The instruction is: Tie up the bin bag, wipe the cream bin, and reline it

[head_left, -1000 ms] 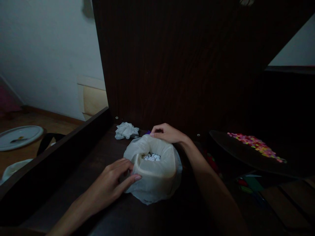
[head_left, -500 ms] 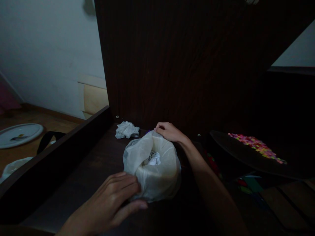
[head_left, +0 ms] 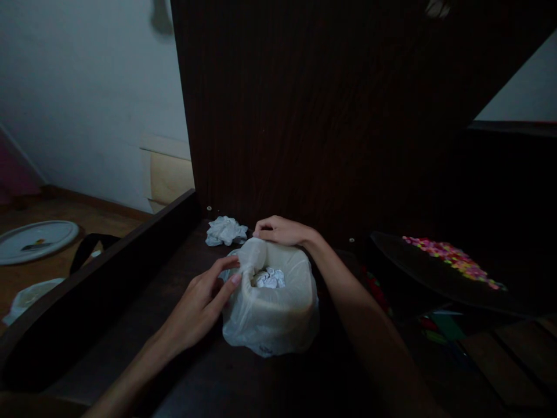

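Note:
A small round bin lined with a thin white plastic bag [head_left: 278,319] stands on the dark wooden surface in front of me. The bag's edge is folded out over the rim, and crumpled white paper [head_left: 270,278] lies inside. My left hand [head_left: 204,305] is at the near left of the rim, thumb and forefinger closed on a gathered bit of the bag. Along the far rim my right hand [head_left: 281,230] is bent with its fingertips closed on the bag's edge. Another crumpled plastic bag [head_left: 225,231] lies just behind the bin.
A tall dark wood panel [head_left: 313,128] rises behind the bin, and a low side board [head_left: 113,273] runs along the left. To the right is a dark curved item with a strip of colourful beads [head_left: 452,261]. A white lid [head_left: 39,241] lies on the floor.
My left hand has moved up and forward to pinch the bag at the rim. My right hand has shifted left along the far edge. The bag's left side is now bunched, showing more paper.

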`<state>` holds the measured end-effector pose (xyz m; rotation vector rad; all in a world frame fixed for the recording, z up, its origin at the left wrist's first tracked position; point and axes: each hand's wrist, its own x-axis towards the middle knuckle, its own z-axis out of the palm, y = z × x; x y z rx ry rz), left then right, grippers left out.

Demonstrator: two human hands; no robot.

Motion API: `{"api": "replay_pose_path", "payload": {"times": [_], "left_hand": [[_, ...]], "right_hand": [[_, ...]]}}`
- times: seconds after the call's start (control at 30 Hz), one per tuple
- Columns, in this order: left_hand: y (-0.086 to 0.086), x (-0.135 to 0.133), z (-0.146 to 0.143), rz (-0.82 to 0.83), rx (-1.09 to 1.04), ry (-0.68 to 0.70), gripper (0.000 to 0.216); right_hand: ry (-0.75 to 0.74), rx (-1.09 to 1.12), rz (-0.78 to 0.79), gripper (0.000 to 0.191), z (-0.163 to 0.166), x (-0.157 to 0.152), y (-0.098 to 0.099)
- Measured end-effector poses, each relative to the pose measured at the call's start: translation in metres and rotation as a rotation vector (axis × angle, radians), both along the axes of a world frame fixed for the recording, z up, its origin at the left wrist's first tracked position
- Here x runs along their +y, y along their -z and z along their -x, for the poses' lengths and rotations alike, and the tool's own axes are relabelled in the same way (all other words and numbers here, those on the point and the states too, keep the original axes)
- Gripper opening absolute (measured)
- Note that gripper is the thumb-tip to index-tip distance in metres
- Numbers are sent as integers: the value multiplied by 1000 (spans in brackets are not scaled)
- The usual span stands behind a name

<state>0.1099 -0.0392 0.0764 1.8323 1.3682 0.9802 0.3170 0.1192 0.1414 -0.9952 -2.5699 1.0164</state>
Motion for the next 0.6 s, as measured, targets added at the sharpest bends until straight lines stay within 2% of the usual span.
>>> {"api": "replay_pose_path", "payload": {"times": [0.1, 0.17, 0.23, 0.3, 0.43, 0.6], "left_hand": [[4, -3, 0, -117, 12, -82, 35], [6, -6, -1, -171, 31, 1, 30], [7, -10, -1, -157, 56, 150, 31], [9, -13, -3, -135, 77, 240, 32], [14, -20, -7, -206, 111, 295, 34], [24, -32, -17, -423, 214, 364, 36]], "right_hand": [[86, -32, -27, 20, 3, 4, 4], [132, -59, -35, 20, 5, 5, 6], [169, -85, -32, 19, 8, 6, 8], [199, -109, -16, 18, 11, 7, 10], [246, -138, 33, 18, 14, 8, 14], [290, -118, 56, 18, 17, 8, 20]]}}
